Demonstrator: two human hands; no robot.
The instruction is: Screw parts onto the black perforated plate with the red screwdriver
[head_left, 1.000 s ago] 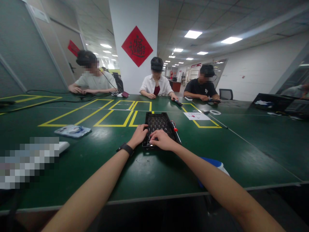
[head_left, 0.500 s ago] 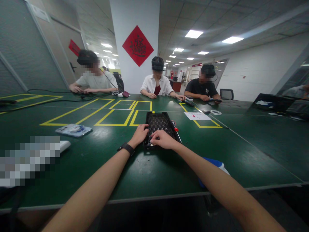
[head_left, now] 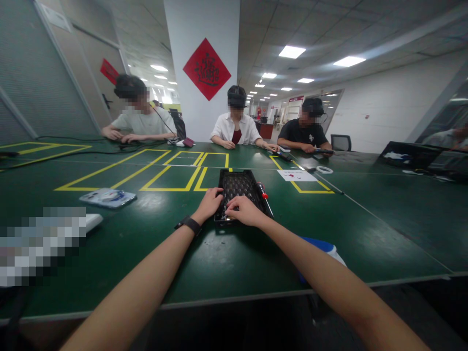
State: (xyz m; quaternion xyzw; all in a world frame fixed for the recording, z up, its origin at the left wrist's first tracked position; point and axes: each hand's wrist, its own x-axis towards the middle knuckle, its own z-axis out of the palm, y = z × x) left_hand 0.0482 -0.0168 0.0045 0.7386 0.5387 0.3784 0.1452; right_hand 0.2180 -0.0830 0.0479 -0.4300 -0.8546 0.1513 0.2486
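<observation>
A black rectangular tray (head_left: 239, 184) with a dark, patterned inside lies on the green table. My left hand (head_left: 209, 202) grips its left edge, fingers bent over the rim. Over the tray's near left corner is my right hand (head_left: 242, 210), its thumb and fingertips pinched together. Whatever is in that pinch is too small to make out; a few tiny shiny bits show just below the fingertips. Along the tray's right side rests a thin silver rod-like tool with a red part (head_left: 264, 195).
A phone (head_left: 108, 197) lies to the left, with a blurred-out white object nearer me. A blue and white object (head_left: 321, 246) is partly behind my right forearm. Yellow tape outlines, a paper sheet (head_left: 297, 175) and a white ring (head_left: 324, 169) lie farther off. Three people sit opposite.
The whole view has shifted slightly to the left. Both hands keep nearly the same place on the tray, the right still pinched at its near left corner.
</observation>
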